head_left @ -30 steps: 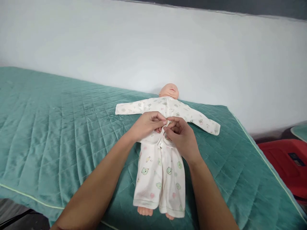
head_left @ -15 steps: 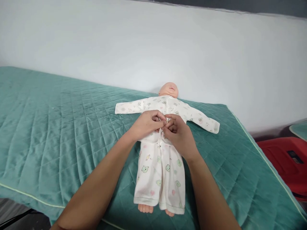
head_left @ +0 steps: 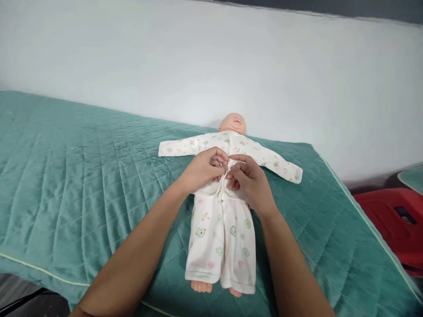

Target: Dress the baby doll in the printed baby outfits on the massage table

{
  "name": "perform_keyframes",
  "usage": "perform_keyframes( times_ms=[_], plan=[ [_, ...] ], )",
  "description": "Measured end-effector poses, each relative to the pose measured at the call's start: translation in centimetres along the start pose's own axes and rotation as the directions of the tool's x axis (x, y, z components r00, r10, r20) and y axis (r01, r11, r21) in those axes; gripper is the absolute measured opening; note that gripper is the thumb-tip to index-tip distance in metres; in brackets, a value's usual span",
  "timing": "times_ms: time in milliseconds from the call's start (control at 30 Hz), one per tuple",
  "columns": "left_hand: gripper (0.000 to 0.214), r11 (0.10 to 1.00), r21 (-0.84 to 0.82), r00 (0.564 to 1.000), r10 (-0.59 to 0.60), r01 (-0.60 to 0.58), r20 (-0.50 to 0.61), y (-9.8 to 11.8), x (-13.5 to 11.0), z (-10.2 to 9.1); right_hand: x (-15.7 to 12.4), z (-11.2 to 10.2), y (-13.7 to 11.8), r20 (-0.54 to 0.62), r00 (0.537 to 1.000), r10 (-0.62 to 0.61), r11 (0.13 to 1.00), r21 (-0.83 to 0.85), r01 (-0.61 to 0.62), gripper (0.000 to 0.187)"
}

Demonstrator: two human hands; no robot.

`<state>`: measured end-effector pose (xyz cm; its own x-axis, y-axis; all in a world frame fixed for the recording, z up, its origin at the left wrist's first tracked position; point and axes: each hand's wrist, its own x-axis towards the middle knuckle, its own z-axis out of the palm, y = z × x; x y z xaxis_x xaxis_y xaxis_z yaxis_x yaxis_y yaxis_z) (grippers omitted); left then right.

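Observation:
A baby doll lies on its back, head toward the wall, in a white printed jacket with both sleeves spread out. Matching printed trousers cover its legs, and its toes stick out below the cuffs. Over the doll's belly, my left hand pinches one front edge of the jacket. Close beside it, my right hand has its fingertips closed on the facing edge. The two edges meet between my fingers; any fastener there is too small to make out.
A green quilted cover with pale piping spreads under the doll. Behind it rises a white wall. Off the right edge stands a red plastic object, perhaps a chair.
My fingertips have drawn slightly apart, and more of the jacket's front edge shows between them. The doll lies as before.

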<state>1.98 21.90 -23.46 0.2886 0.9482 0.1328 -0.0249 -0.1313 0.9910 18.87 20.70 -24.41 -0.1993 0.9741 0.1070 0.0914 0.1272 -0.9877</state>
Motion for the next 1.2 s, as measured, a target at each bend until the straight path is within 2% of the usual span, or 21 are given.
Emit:
perform_keyframes(
  times_ms=[333,567,667,833,933,1033,1133,1200],
  plan=[
    [0.016,0.989,-0.118,0.996,-0.094,0.095,0.009,0.5,0.1,-0.4,-0.1,0.0,-0.4,0.007,0.999,0.047,0.999,-0.002,-0.047,0.030],
    [0.013,0.992,-0.041,0.992,-0.116,0.118,0.049,0.5,-0.1,-1.1,-0.1,-0.2,-0.5,0.007,1.000,0.022,0.998,0.066,-0.023,0.027],
    [0.019,0.990,-0.034,0.988,-0.136,0.139,0.070,0.4,-0.2,-1.6,-0.3,-0.2,-0.4,-0.040,0.999,-0.014,0.995,0.100,0.018,0.025],
    [0.017,0.989,0.021,0.984,-0.149,0.148,0.097,0.5,-0.5,-2.6,-0.5,-0.2,0.2,-0.213,0.969,-0.121,0.982,0.115,0.148,0.017],
    [0.021,0.973,0.149,0.962,-0.202,0.176,0.186,1.0,-0.8,-3.2,-0.9,-0.4,0.3,-0.237,0.950,-0.201,0.979,-0.005,0.206,0.018],
    [0.025,0.948,0.260,0.920,-0.261,0.186,0.292,1.6,-1.1,-3.6,-1.5,-0.7,-0.3,-0.108,0.963,-0.246,0.932,-0.297,0.205,0.028],
    [0.030,0.929,0.321,0.887,-0.298,0.185,0.353,1.9,-1.3,-3.8,-2.3,-1.0,-1.5,0.082,0.982,-0.167,0.750,-0.636,0.181,0.042],
    [0.033,0.918,0.355,0.874,-0.313,0.177,0.372,2.0,-1.4,-3.8,-2.8,-1.1,-2.2,0.175,0.981,-0.088,0.636,-0.748,0.190,0.036]
  ],
)
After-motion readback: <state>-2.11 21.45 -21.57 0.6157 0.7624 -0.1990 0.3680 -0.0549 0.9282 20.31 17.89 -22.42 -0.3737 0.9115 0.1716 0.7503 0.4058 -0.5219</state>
